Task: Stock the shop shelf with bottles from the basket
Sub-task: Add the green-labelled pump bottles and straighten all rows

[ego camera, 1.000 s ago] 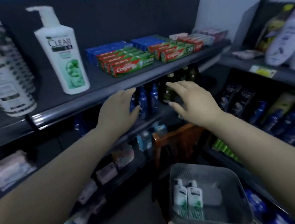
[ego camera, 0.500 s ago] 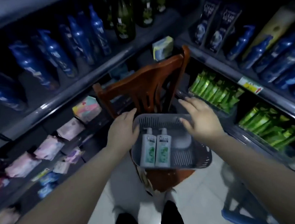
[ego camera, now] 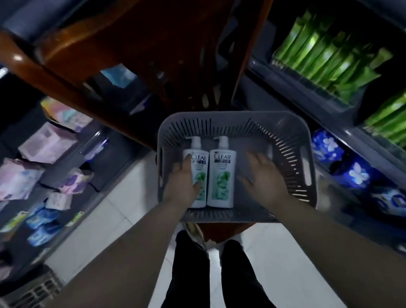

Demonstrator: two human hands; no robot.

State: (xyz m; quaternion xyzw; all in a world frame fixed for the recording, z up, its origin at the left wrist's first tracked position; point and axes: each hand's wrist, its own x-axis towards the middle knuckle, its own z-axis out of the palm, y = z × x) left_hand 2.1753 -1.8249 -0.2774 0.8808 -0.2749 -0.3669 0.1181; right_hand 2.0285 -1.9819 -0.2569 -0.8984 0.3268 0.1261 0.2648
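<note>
The left hand [ego camera: 182, 182] grips the left Clear pump bottle [ego camera: 200, 165], thumb across its label and fingers along its outer edge, inside the grey slotted basket [ego camera: 293, 131]. The right Clear pump bottle [ego camera: 221, 176] lies touching it, also in the basket. The right hand [ego camera: 265, 177] hovers in the basket's bare half, fingers spread, holding nothing. The basket sits on a wooden chair [ego camera: 113, 39]. Green packets [ego camera: 331, 59] fill shelves right of the basket; pastel packets [ego camera: 46, 145] lie left of it.

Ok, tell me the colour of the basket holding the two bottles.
The basket is grey, with slotted walls. The head view shows it best.
</note>
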